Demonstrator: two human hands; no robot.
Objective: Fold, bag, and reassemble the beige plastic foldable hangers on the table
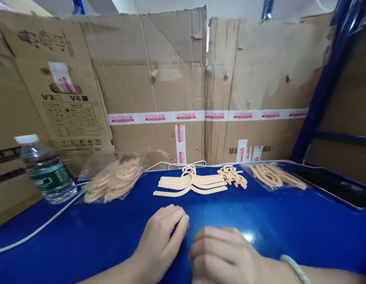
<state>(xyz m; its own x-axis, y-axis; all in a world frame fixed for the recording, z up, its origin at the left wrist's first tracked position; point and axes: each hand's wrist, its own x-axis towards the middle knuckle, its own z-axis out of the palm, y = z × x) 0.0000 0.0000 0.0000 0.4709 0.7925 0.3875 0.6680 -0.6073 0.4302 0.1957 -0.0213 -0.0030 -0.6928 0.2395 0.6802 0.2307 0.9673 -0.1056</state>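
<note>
My left hand rests on the blue table near its front edge, fingers curled loosely downward. My right hand lies right beside it, fingers curled under, a pale band on its wrist. I cannot make out anything inside either hand. Farther back, a neat stack of small beige hangers lies in the middle of the table. A loose pile of beige hooks sits just right of the stack. Both are well beyond my fingertips.
A clear bag of beige parts lies at the left, another bag of parts at the right. A water bottle stands far left. A white cable crosses the table. Cardboard boxes wall off the back.
</note>
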